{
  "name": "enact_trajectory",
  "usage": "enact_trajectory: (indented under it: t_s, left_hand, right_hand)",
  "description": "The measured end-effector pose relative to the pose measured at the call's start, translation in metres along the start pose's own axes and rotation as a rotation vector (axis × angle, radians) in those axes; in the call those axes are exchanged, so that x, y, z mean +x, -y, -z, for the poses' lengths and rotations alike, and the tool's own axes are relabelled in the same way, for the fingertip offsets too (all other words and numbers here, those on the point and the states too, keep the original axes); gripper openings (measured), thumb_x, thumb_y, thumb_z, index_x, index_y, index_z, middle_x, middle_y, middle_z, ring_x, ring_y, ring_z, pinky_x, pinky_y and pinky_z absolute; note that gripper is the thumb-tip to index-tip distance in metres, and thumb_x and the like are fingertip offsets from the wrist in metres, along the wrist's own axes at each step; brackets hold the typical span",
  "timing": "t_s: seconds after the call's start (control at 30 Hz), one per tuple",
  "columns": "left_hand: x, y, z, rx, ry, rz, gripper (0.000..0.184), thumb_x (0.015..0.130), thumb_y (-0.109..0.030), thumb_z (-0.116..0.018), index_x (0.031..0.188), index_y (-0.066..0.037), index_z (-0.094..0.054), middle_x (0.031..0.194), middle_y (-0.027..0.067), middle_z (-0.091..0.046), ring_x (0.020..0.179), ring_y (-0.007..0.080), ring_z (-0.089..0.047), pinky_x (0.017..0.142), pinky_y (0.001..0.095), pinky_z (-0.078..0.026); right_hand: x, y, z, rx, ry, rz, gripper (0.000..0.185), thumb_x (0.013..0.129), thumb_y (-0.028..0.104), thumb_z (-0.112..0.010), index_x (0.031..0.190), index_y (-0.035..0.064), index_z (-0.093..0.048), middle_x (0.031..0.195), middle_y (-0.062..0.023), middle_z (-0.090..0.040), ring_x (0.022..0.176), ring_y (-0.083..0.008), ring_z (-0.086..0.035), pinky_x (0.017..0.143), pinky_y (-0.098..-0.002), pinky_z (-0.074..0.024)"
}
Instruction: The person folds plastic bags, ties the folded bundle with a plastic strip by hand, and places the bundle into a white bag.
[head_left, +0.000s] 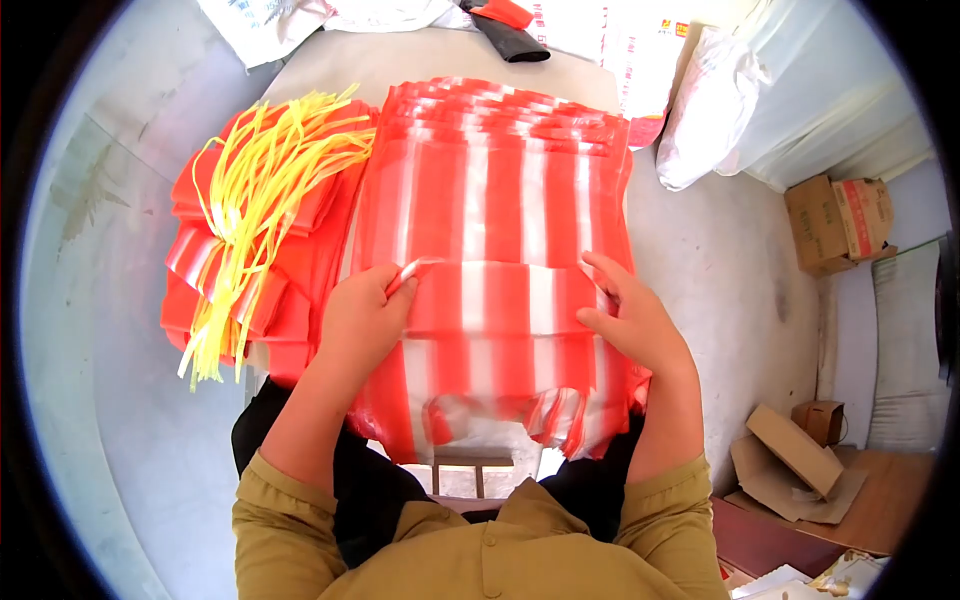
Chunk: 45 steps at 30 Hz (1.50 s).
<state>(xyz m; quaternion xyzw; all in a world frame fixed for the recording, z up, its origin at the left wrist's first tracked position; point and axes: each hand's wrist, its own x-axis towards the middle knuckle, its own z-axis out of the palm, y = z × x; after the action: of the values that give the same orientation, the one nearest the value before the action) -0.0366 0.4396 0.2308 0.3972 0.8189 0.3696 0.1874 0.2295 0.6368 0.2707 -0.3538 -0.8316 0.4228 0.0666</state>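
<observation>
Tan shirt nearest my camera. Striped bag lies between the fingers: left hand pinches its folded edge; right hand, thumb and forefinger parted opposite, grip I can't tell. Yellow strips beyond left fingers.

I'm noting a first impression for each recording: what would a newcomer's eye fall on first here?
Most likely the red-and-white striped plastic bags, stacked in the middle of the picture, with the left hand and right hand at either side. Next would come the bright yellow strips, bunched over a red pile at the picture's left.
</observation>
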Motion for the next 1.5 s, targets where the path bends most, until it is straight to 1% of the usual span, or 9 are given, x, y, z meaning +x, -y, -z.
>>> enact_trajectory:
  t_s: [0.37,0.47,0.53,0.63,0.73,0.87,0.93,1.23,1.5]
  left_hand:
    - [-0.002,0.009,0.012,0.001,-0.015,0.031,0.022,0.097,-0.017,-0.065,0.113,-0.002,-0.061,0.092,0.018,-0.072,0.086,0.0288,-0.07,0.078,0.039,-0.053]
    - [-0.006,0.013,0.02,-0.003,-0.004,0.038,0.024,0.096,-0.014,-0.065,0.116,-0.004,-0.056,0.094,0.0177,-0.073,0.086,0.0254,-0.07,0.078,0.0373,-0.053]
    - [-0.008,0.012,0.023,-0.033,0.009,0.065,0.025,0.096,-0.012,-0.066,0.117,-0.005,-0.055,0.094,0.0178,-0.073,0.085,0.0237,-0.07,0.077,0.0364,-0.053]
    - [-0.005,0.019,0.017,-0.091,0.012,0.118,0.027,0.095,-0.017,-0.065,0.117,-0.006,-0.055,0.094,0.0185,-0.072,0.088,0.0371,-0.071,0.076,0.0447,-0.053]
    - [-0.004,0.022,0.011,-0.034,-0.038,0.057,0.023,0.096,-0.012,-0.066,0.114,-0.005,-0.053,0.091,0.0167,-0.072,0.079,0.0247,-0.07,0.073,0.0365,-0.052]
    - [-0.005,0.021,0.01,0.071,-0.103,0.003,0.022,0.096,-0.013,-0.066,0.109,-0.005,-0.049,0.086,0.017,-0.069,0.076,0.0278,-0.068,0.069,0.0381,-0.051]
    - [-0.006,0.021,0.011,0.089,-0.111,-0.012,0.023,0.097,-0.013,-0.066,0.107,-0.005,-0.047,0.082,0.0163,-0.066,0.072,0.0295,-0.066,0.066,0.0388,-0.049]
    - [-0.01,0.032,0.03,-0.255,0.14,0.107,0.014,0.094,-0.005,-0.065,0.102,-0.004,-0.054,0.083,0.0001,-0.054,0.075,0.0111,-0.05,0.069,0.0294,-0.043]
    - [-0.025,-0.001,0.051,-0.06,0.266,0.045,0.04,0.081,-0.006,-0.08,0.118,-0.003,-0.065,0.097,0.0057,-0.065,0.093,0.017,-0.062,0.086,0.0325,-0.05]
  right_hand:
    - [0.0,-0.023,-0.008,0.072,-0.156,-0.044,0.016,0.094,0.003,-0.063,0.108,0.0036,-0.056,0.093,-0.0024,-0.06,0.087,-0.0118,-0.056,0.081,-0.028,-0.0486]
    - [-0.002,-0.023,-0.008,0.022,-0.174,-0.025,0.017,0.096,0.015,-0.061,0.11,0.0051,-0.059,0.09,-0.0131,-0.067,0.085,-0.028,-0.066,0.078,-0.038,-0.0522]
    - [-0.004,-0.017,-0.008,0.044,-0.168,-0.061,0.011,0.096,0.008,-0.06,0.106,0.0038,-0.057,0.091,-0.0071,-0.061,0.084,-0.0181,-0.057,0.079,-0.0317,-0.0491]
    - [-0.004,-0.015,-0.009,0.075,-0.157,-0.074,0.007,0.097,0.003,-0.057,0.103,0.002,-0.059,0.092,-0.0053,-0.06,0.085,-0.0145,-0.055,0.081,-0.0293,-0.0481]
    - [-0.003,-0.02,-0.013,0.062,-0.201,0.003,0.01,0.097,0.001,-0.055,0.103,0.0008,-0.063,0.094,-0.0072,-0.064,0.088,-0.0172,-0.059,0.083,-0.0305,-0.0491]
    - [-0.001,-0.031,-0.016,0.01,-0.24,0.085,0.016,0.097,0.006,-0.057,0.106,-0.0002,-0.069,0.101,-0.0162,-0.069,0.093,-0.0325,-0.067,0.083,-0.0385,-0.0523]
    - [-0.002,-0.029,-0.015,-0.021,-0.235,0.091,0.016,0.097,0.006,-0.057,0.106,-0.0005,-0.069,0.102,-0.0158,-0.069,0.094,-0.0335,-0.067,0.084,-0.0385,-0.0524]
    - [-0.004,-0.019,-0.011,-0.07,-0.189,0.049,0.017,0.092,0.005,-0.067,0.108,-0.0008,-0.071,0.108,-0.0108,-0.065,0.101,-0.0268,-0.064,0.089,-0.0345,-0.0515]
    - [-0.021,-0.011,-0.003,-0.252,-0.073,0.17,0.05,0.079,0.013,-0.079,0.126,0.0042,-0.067,0.136,-0.0145,-0.055,0.114,-0.0341,-0.064,0.093,-0.0426,-0.054]
